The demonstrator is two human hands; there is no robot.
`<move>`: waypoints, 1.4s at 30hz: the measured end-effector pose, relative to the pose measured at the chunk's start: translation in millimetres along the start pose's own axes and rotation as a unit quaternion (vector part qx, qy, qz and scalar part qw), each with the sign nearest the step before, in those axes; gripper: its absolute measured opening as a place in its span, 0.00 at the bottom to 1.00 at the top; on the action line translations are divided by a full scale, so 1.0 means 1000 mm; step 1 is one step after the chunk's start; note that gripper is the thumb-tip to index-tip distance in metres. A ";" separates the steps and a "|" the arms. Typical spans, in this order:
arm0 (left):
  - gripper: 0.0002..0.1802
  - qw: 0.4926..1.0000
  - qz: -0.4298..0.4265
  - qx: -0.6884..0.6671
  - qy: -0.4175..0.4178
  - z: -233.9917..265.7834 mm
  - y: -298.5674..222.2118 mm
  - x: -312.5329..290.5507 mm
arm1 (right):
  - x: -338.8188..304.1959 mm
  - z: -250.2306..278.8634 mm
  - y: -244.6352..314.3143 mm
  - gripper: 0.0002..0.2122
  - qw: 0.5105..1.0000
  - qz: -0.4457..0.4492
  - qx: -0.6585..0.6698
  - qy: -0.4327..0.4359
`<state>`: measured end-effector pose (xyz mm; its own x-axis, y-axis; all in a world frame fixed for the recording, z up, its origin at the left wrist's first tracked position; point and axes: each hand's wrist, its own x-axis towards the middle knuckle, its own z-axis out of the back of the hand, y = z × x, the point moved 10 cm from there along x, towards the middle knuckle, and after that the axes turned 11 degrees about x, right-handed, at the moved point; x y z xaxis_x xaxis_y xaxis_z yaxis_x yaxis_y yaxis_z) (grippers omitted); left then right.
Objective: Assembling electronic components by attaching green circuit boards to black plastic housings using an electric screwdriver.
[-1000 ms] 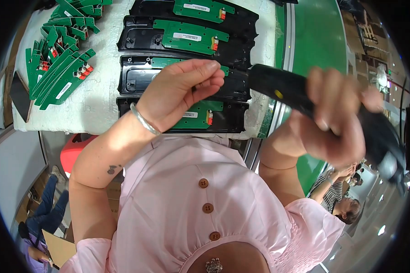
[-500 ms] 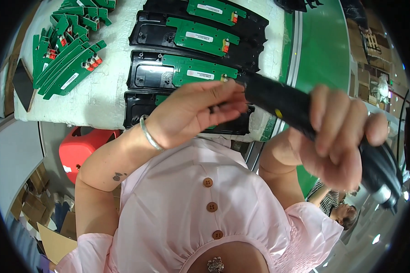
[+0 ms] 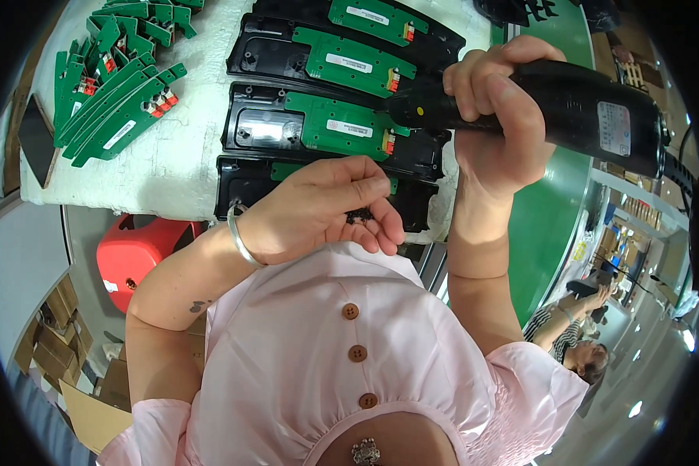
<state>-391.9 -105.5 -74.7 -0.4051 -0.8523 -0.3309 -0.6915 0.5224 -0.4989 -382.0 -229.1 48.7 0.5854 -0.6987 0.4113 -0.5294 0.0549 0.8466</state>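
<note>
I've swung the black tool (image 3: 578,109), gripped in my right hand (image 3: 504,109), to the green board (image 3: 349,144); work there seems underway. Below it, my curled left hand (image 3: 318,206) cups dark bits (image 3: 359,215).

Upper edge cuts top tray (image 3: 440,37). Centre: left hand (image 3: 322,203) mostly hides lowest board (image 3: 286,170); held specks (image 3: 357,216) unidentifiably small.

A red plastic stool (image 3: 130,260) stands just off the near edge of the white work surface (image 3: 182,93), toward its left corner, with brown cardboard boxes (image 3: 56,349) and a white panel (image 3: 23,279) beyond. Along the right edge runs a flat green strip (image 3: 547,241); far past it, bright lamps (image 3: 688,340) dot a pale ceiling (image 3: 652,373).
</note>
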 end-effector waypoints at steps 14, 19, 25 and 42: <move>0.08 0.994 -0.044 -0.011 -0.103 0.025 -0.012 -0.004 | 0.008 -0.003 -0.009 0.10 0.999 -0.028 -0.014 0.002; 0.08 0.992 -0.060 -0.029 -0.108 0.027 -0.015 -0.002 | 0.011 -0.009 -0.016 0.09 0.998 -0.049 -0.043 0.015; 0.08 0.986 -0.073 -0.073 -0.131 0.034 -0.015 -0.002 | 0.010 -0.014 -0.015 0.09 0.998 -0.039 -0.038 0.040; 0.09 0.973 -0.096 -0.187 -0.094 0.030 -0.011 -0.001 | -0.014 -0.059 0.068 0.13 0.971 0.026 0.133 0.197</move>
<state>-366.1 -108.9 -93.1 -0.1543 -0.8948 -0.4190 -0.9273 0.2775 -0.2512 -389.6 -173.8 120.7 0.7149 -0.3697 0.5935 -0.6742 -0.1393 0.7253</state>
